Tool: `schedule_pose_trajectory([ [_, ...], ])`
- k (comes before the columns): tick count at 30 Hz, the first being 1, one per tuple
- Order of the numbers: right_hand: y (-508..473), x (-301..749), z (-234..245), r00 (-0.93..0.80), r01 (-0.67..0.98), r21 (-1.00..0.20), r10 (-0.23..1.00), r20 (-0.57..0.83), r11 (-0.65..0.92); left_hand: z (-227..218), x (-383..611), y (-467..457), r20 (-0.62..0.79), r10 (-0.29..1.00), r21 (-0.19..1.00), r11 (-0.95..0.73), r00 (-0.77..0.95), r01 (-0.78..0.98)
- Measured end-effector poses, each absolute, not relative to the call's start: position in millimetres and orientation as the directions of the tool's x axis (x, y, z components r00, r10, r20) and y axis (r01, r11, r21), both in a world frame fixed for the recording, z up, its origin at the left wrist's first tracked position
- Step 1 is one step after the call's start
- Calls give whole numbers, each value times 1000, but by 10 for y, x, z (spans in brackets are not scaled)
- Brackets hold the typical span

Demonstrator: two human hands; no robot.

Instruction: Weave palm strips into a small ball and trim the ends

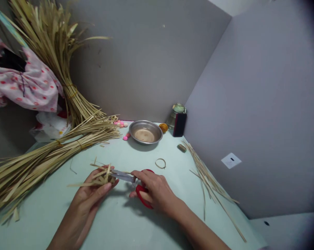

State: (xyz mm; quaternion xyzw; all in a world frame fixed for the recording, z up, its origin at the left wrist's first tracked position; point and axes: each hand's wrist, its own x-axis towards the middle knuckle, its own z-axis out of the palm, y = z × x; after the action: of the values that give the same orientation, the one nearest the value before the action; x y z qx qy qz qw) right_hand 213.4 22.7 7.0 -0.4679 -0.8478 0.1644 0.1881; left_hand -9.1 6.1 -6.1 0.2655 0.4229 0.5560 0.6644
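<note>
My left hand (96, 194) is closed around a small woven straw piece (104, 177), from which several loose strip ends stick out to the left and upward. In my right hand (157, 189) is a pair of scissors (122, 176) with red handles, the fingers through the loops. The scissor blades point left and reach the strips on the right side of the woven piece; whether they are closed on a strip I cannot tell. A thin straw ring (160, 163) lies on the table beyond my right hand.
Long straw bundles (55, 149) lie along the left, and another bundle (68, 76) leans on the wall. A metal bowl (145, 132) holds liquid near small pink objects (120, 124). A phone (180, 125) leans on a glass jar (171, 119). Loose strips (211, 180) lie at the right edge.
</note>
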Motion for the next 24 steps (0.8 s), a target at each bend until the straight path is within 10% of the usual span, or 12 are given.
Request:
schedule_pose_trajectory([
  [12,209,2172,199,-505,604,-677,859,84,421,-32,-114,62,-294,953,816,289,70,-500],
  [24,233,2271,251,-588,587,-631,803,98,507,-36,-78,21,-295,920,857,375,260,-353],
])
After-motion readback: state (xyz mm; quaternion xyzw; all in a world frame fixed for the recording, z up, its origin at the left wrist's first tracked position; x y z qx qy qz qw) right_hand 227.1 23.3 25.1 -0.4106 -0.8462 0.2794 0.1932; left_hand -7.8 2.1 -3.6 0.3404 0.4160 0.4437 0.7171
